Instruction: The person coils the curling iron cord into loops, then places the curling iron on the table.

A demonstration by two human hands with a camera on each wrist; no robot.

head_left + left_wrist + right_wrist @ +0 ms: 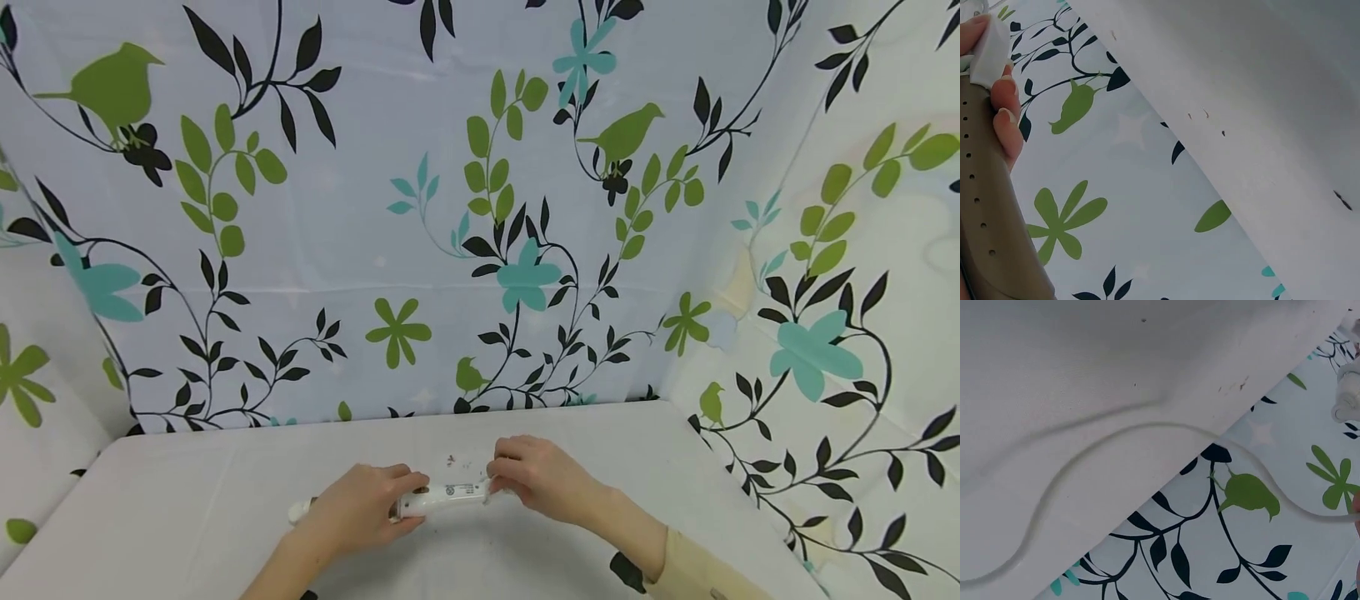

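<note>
A white, elongated device with small dark print on its side is held just above the table. My left hand grips its left part between thumb and fingers, and a rounded white end shows beyond that hand. At the device's right end, my right hand pinches a thin white cord, though the fingertips partly hide it. In the right wrist view the cord curves away from the fingers at the right edge. The left wrist view shows a white part of the device among the left fingers.
The white table bears several small dark specks behind the device. Patterned cloth with leaves, flowers and birds hangs behind and at both sides. A dark patch shows beside the right forearm.
</note>
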